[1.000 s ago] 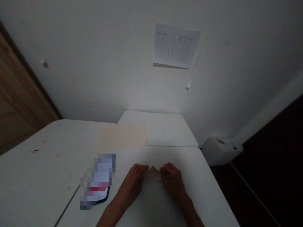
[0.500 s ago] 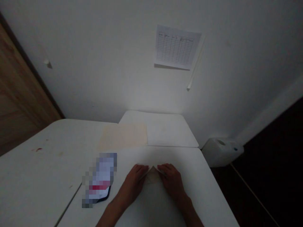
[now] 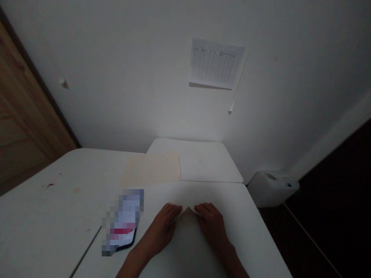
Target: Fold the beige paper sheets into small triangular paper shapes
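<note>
The folded paper [image 3: 188, 218] is pale cream, the table [image 3: 52, 208] white, the wall chart [image 3: 214, 63] grey-gridded.

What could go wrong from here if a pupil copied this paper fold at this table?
The flaps of the pale paper meet in a point between the left hand and right hand; if pressed unevenly, the crease could go crooked. The paper nearly matches the white table in this dim light, so its edges may be hard to see. The left hand is also close to a pixelated flat device, which it might nudge.
</note>
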Motion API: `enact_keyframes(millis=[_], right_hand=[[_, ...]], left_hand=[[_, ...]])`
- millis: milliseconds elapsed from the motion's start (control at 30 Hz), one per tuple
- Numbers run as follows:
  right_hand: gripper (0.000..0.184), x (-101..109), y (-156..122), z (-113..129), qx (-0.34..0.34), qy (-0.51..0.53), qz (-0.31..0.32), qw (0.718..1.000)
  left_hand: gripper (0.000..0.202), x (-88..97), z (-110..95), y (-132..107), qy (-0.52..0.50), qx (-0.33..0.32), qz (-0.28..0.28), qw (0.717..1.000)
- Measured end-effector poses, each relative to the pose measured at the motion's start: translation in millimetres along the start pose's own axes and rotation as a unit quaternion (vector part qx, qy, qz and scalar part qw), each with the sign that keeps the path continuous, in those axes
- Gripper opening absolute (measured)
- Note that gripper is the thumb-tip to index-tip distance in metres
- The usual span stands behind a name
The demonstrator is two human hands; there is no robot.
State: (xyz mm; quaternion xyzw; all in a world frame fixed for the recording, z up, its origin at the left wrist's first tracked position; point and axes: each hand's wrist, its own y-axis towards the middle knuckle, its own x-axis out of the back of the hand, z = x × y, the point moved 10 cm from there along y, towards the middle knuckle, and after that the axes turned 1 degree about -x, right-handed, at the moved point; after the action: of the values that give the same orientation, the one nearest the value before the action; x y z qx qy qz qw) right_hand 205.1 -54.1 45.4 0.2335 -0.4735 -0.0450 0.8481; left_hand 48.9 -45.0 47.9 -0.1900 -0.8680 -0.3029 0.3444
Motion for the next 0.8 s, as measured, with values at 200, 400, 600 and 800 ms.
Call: enact_keyframes(millis=[200,400,600,800], right_hand=[[0.032,2.0,0.0,7.0,0.023,-0.051,0.0,0.998],[0.026,0.1,-0.2,16.0,0.071,-0.056,0.001,0.996],[0.021,3.6,-2.4,16.3,0.095,-0.04,-0.002,0.995],[0.022,5.4,-4.2,17.1,0.123,-0.039,0.023,0.991]], left_hand=[[0.062,-0.9,-0.3,-5.5,0.032,-0.029,-0.008,0.999],[0.078,-14.6,1.7,-6.5,0.095,-0.049,0.011,0.994],[0.074,-14.3,-8.0,-5.0,0.079,-0.059,0.038,0.994],[0.076,-22.4,3.2,-13.8,0.094,-0.071,0.045,0.992]])
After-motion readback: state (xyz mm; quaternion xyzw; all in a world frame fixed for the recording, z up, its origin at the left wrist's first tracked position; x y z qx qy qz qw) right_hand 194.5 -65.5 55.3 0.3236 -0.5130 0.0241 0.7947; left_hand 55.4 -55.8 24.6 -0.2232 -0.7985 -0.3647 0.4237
